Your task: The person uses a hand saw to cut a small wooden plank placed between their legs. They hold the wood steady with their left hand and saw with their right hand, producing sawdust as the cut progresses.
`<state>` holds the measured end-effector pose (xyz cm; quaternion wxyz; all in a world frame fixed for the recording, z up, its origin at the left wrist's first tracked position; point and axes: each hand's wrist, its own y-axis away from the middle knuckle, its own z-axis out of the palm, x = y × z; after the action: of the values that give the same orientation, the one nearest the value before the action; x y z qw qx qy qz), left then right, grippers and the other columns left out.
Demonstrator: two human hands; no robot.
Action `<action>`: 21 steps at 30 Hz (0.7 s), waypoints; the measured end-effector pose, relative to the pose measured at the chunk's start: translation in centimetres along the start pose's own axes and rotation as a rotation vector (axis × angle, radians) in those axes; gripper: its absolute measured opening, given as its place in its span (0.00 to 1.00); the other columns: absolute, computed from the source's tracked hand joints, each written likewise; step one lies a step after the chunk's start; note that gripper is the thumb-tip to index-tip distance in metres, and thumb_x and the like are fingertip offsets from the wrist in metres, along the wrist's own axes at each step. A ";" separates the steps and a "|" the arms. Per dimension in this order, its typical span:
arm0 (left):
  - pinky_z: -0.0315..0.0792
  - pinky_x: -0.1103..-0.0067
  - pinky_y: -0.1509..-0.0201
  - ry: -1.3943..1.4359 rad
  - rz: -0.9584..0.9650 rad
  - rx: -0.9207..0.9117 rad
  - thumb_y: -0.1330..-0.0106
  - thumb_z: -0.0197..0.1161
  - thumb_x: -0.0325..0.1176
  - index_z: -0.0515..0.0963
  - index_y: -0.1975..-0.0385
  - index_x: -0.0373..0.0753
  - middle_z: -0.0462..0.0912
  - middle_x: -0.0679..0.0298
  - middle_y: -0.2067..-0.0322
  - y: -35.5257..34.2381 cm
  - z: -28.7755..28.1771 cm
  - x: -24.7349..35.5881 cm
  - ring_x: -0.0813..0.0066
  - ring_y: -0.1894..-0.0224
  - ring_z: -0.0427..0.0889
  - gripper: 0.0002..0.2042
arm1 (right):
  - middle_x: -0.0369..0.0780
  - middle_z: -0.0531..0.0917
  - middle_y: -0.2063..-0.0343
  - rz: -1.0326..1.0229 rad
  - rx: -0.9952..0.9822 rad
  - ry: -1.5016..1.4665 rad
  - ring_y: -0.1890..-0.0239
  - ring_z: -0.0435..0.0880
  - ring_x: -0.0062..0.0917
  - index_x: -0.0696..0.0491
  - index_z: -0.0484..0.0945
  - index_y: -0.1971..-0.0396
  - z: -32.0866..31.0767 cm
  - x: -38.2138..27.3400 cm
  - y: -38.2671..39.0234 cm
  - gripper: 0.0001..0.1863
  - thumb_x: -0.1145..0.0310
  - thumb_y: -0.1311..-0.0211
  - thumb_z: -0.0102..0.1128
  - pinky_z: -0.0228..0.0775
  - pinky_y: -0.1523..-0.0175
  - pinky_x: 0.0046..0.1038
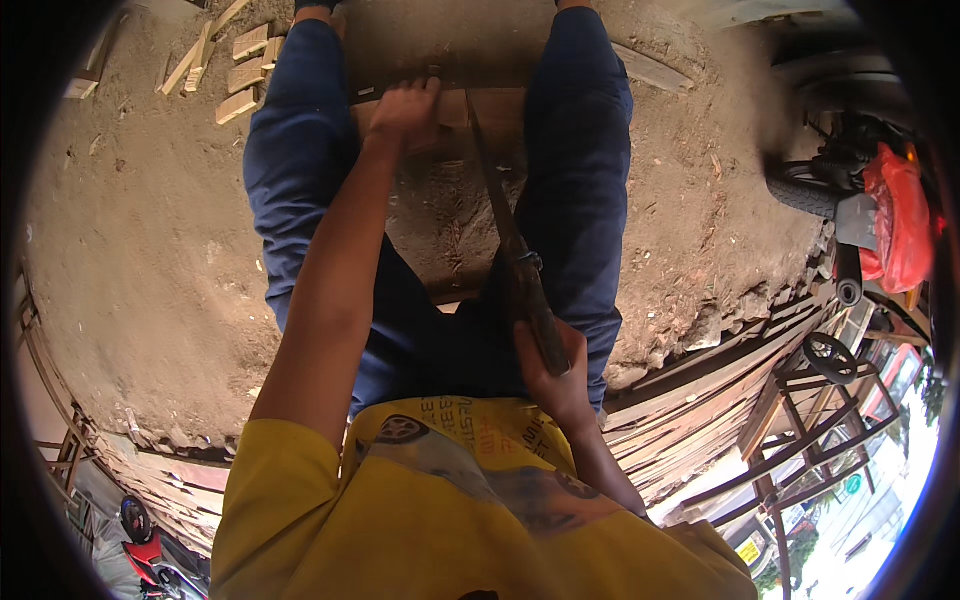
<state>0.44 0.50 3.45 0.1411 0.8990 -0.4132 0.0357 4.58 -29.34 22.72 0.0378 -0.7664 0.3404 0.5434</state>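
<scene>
A reddish-brown wooden board [497,103] lies crosswise between my lower legs. My left hand [407,112] is closed over the board's left part, its fingers near the far edge; the fingertips are hard to make out. My right hand [556,375] is wrapped round the straight handle of a hand saw [497,195], low in front of my right thigh. The long, narrow blade, seen nearly edge-on, slants away and up to the left. Its far end meets the board just right of my left hand, at a thin dark line. Teeth cannot be made out.
Several short wood blocks [248,75] and thin strips lie on the dirt floor [160,230] beyond my left leg. A wood offcut [652,68] lies beyond the right leg. Stacked planks [690,410], a motorbike tyre [800,192] and a red plastic bag [897,215] are at the right.
</scene>
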 end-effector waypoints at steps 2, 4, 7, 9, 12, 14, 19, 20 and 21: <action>0.70 0.66 0.45 0.043 -0.002 -0.007 0.52 0.70 0.52 0.65 0.47 0.35 0.76 0.51 0.52 -0.3 0.0 -0.1 0.54 0.47 0.76 0.37 | 0.32 0.73 0.85 0.093 -0.007 -0.058 0.80 0.69 0.10 0.62 0.77 0.69 0.0 -0.1 -0.7 0.08 0.71 0.39 0.57 0.61 0.76 0.21; 0.70 0.66 0.45 0.083 -0.016 -0.013 0.51 0.70 0.51 0.65 0.48 0.35 0.76 0.51 0.52 0.2 0.5 0.5 0.54 0.48 0.76 0.36 | 0.31 0.72 0.85 0.254 -0.035 -0.146 0.79 0.68 0.09 0.62 0.77 0.68 1.8 -0.7 -6.4 0.10 0.69 0.39 0.57 0.60 0.76 0.20; 0.70 0.66 0.45 0.063 -0.017 0.039 0.51 0.70 0.50 0.65 0.48 0.35 0.76 0.51 0.52 0.3 1.9 -0.5 0.54 0.48 0.76 0.35 | 0.30 0.70 0.86 0.202 -0.057 -0.088 0.80 0.66 0.09 0.62 0.77 0.69 2.7 -0.8 -6.9 0.10 0.68 0.38 0.57 0.57 0.77 0.20; 0.70 0.66 0.45 -0.001 0.045 0.113 0.51 0.70 0.50 0.65 0.48 0.36 0.76 0.51 0.52 -0.8 3.7 -2.0 0.54 0.48 0.76 0.35 | 0.29 0.70 0.86 0.069 -0.056 -0.058 0.81 0.65 0.08 0.62 0.77 0.70 1.1 -0.7 -2.4 0.10 0.68 0.37 0.56 0.56 0.78 0.19; 0.70 0.65 0.45 0.005 0.015 0.074 0.53 0.71 0.49 0.65 0.47 0.36 0.76 0.51 0.52 -0.3 1.6 -0.1 0.54 0.49 0.77 0.35 | 0.28 0.70 0.86 -0.013 0.026 -0.012 0.81 0.64 0.07 0.61 0.77 0.71 -0.5 0.2 0.9 0.09 0.69 0.38 0.56 0.54 0.79 0.18; 0.70 0.65 0.45 0.044 0.008 0.035 0.54 0.71 0.48 0.65 0.47 0.36 0.76 0.51 0.52 0.1 1.7 -0.1 0.54 0.49 0.77 0.36 | 0.28 0.70 0.87 0.122 -0.037 -0.061 0.82 0.65 0.07 0.62 0.77 0.71 0.0 -0.9 -2.0 0.09 0.70 0.38 0.56 0.54 0.79 0.18; 0.70 0.65 0.44 0.083 -0.012 -0.013 0.54 0.71 0.48 0.65 0.48 0.36 0.75 0.50 0.52 0.5 1.9 -0.7 0.54 0.48 0.76 0.36 | 0.30 0.71 0.87 0.137 -0.062 -0.023 0.83 0.65 0.08 0.61 0.76 0.72 1.0 -1.9 -3.8 0.08 0.71 0.39 0.57 0.54 0.80 0.19; 0.70 0.65 0.44 0.058 -0.017 0.008 0.54 0.71 0.49 0.65 0.48 0.36 0.75 0.50 0.52 0.4 1.7 -0.9 0.54 0.48 0.75 0.35 | 0.30 0.71 0.87 -0.034 0.032 -0.005 0.83 0.65 0.08 0.61 0.76 0.73 0.5 -1.9 -0.7 0.09 0.70 0.39 0.57 0.54 0.80 0.19; 0.69 0.65 0.44 0.031 -0.013 0.031 0.54 0.71 0.49 0.65 0.49 0.36 0.75 0.50 0.52 -0.2 1.2 -0.9 0.54 0.48 0.75 0.35 | 0.30 0.71 0.87 -0.082 0.055 0.003 0.83 0.65 0.08 0.61 0.75 0.74 -0.2 -1.7 0.6 0.09 0.70 0.39 0.57 0.54 0.80 0.20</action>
<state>-0.10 0.92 2.05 0.1336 0.9030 -0.4045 0.0554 4.09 -29.06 24.46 0.0804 -0.7792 0.3235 0.5308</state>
